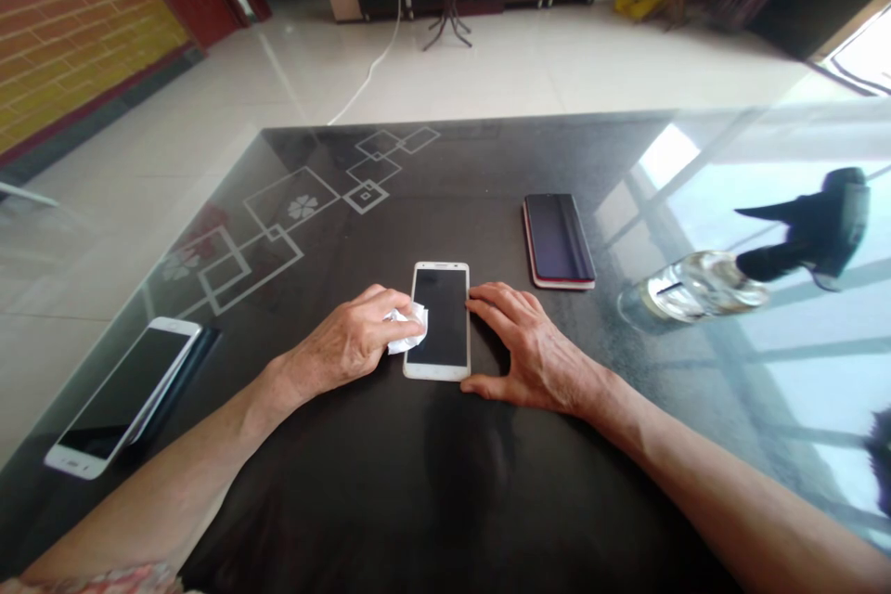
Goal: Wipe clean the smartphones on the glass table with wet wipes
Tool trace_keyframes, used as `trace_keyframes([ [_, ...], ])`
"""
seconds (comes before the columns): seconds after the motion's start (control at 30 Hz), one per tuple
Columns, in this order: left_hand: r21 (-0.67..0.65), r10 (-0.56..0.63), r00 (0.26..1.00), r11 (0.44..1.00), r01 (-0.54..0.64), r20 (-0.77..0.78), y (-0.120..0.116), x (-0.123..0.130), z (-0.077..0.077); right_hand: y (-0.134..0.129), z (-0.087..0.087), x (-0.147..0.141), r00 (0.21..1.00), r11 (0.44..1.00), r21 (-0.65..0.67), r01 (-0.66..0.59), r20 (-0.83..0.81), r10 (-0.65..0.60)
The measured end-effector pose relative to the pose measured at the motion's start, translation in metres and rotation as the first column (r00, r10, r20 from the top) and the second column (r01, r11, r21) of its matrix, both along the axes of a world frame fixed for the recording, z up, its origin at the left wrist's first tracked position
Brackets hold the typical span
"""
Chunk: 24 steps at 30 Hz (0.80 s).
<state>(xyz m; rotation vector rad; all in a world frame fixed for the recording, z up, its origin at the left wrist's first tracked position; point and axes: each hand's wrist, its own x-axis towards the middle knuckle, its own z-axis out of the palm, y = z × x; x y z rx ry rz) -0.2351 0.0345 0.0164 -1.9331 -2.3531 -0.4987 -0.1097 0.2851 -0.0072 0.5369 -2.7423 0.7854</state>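
A white smartphone with a dark screen lies face up on the black table in front of me. My left hand is closed on a crumpled white tissue, which rests against the left part of the phone's screen. Along the phone's right edge, my right hand holds it steady, fingertips at the side and thumb by the lower right corner.
Two stacked phones, a white one on top, lie at the table's left edge. A dark phone sits on another at the right. Further right stands a clear spray bottle with a black trigger head. The glossy tabletop reflects light.
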Motion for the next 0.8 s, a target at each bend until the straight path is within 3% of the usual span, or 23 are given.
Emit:
trace_keyframes([
  [0.1,-0.028,-0.026,0.997,0.999,0.024,-0.074,0.004,0.007,0.005,0.001,-0.001,0.000,1.000,1.000,0.000,-0.008,-0.019,0.008],
  [0.3,-0.134,-0.206,0.964,0.974,0.185,-0.167,0.032,0.015,0.015,0.001,-0.002,0.000,1.000,1.000,-0.010,0.007,-0.015,-0.007],
  [0.5,-0.055,-0.130,0.968,0.991,0.121,-0.216,0.051,-0.012,0.007,0.001,-0.002,-0.001,1.000,1.000,-0.019,0.003,-0.022,-0.004],
  [0.7,-0.094,-0.201,0.973,0.977,0.191,-0.110,0.037,0.003,0.009,0.000,-0.004,0.000,1.000,0.999,-0.032,0.006,-0.018,-0.006],
  [0.8,-0.074,-0.170,0.979,0.984,0.163,-0.113,0.043,-0.005,0.007,0.000,-0.004,-0.001,1.000,0.999,-0.036,0.005,-0.016,-0.005],
])
